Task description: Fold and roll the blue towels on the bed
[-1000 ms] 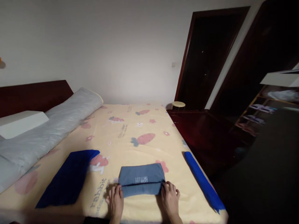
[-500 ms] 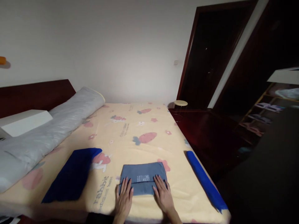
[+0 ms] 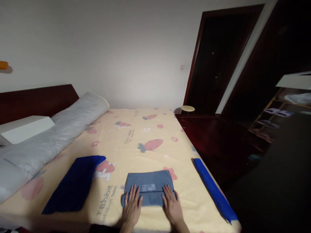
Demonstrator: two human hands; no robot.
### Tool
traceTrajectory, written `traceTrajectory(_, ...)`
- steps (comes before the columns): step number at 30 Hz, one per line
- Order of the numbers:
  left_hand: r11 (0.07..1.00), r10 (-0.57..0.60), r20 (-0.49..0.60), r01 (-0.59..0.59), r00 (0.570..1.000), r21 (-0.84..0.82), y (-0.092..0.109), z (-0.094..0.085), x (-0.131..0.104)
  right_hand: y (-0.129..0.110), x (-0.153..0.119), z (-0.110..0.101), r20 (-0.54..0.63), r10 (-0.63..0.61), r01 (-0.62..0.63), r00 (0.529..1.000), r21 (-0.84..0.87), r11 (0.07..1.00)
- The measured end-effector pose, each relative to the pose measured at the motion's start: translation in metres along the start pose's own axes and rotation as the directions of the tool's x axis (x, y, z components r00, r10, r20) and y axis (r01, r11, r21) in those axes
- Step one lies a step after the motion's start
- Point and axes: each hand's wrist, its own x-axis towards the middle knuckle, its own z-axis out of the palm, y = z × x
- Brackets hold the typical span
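A grey-blue towel (image 3: pixel 150 180) with "HAPPY LIFE" printed on it lies on the bed, its near edge folded over into a strip. My left hand (image 3: pixel 132 205) rests flat on the left end of that strip, fingers stretched forward. On the right end lies my right hand (image 3: pixel 172 204), also flat with its fingers out. Neither hand grips the cloth. To the left, a dark blue cloth (image 3: pixel 73 184) is spread flat. A bright blue rolled cloth (image 3: pixel 213 189) lies along the bed's right edge.
The bed (image 3: pixel 150 158) has a yellow sheet with carrot prints. A grey rolled quilt (image 3: pixel 63 139) and a white box (image 3: pixel 29 129) lie by the headboard (image 3: pixel 36 98). Beyond are a round stool (image 3: pixel 188 108), a dark door (image 3: pixel 218 58) and a shoe rack (image 3: pixel 274 113).
My hands remain flat on the folded towel and have shifted slightly, the right one a little to the right. The whole view has tilted up a touch.
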Motion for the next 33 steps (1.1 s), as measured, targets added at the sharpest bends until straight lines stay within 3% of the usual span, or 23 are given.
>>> traceTrajectory(3,0.992,-0.109,-0.054,0.112,0.993,0.053,-0.017,-0.002,0.000,0.031,-0.009,-0.007,-0.005,0.094,-0.094,0.996,-0.036,0.995)
traceTrajectory(5,0.981,-0.172,-0.107,0.180,0.979,0.074,-0.013,0.004,0.002,0.031,-0.009,-0.009,0.000,0.158,-0.158,0.987,-0.052,0.986)
traceTrajectory(8,0.992,-0.116,-0.139,0.122,0.983,0.035,0.013,0.017,0.011,0.002,0.001,-0.009,0.007,0.228,-0.227,0.974,-0.057,0.972)
traceTrajectory(11,0.998,0.051,-0.067,-0.052,0.996,-0.018,0.044,0.027,0.021,-0.041,0.020,-0.008,0.125,0.141,-0.146,0.982,0.030,0.989)
traceTrajectory(14,0.991,0.129,0.039,-0.128,0.991,-0.038,0.059,0.027,0.033,-0.068,0.041,-0.005,0.258,0.062,-0.098,0.964,0.128,0.987)
traceTrajectory(17,0.988,0.154,0.098,-0.150,0.983,-0.042,0.048,0.016,0.049,-0.063,0.061,-0.007,0.317,0.043,-0.090,0.948,0.137,0.987)
traceTrajectory(23,0.991,-0.105,0.162,0.089,0.981,0.100,0.000,-0.016,0.072,-0.003,0.082,-0.018,0.355,0.273,-0.266,0.894,-0.069,0.961)
traceTrajectory(26,0.984,-0.122,0.136,0.102,0.983,0.146,-0.010,-0.017,0.073,0.012,0.082,-0.017,0.343,0.327,-0.304,0.881,-0.122,0.945)
traceTrajectory(30,0.984,-0.087,0.036,0.080,0.996,0.158,-0.012,-0.009,0.072,0.013,0.082,-0.014,0.296,0.325,-0.300,0.898,-0.127,0.945)
traceTrajectory(33,0.987,0.026,-0.184,0.004,0.983,0.162,-0.014,-0.003,0.069,0.009,0.079,-0.014,0.210,0.313,-0.300,0.926,-0.093,0.949)
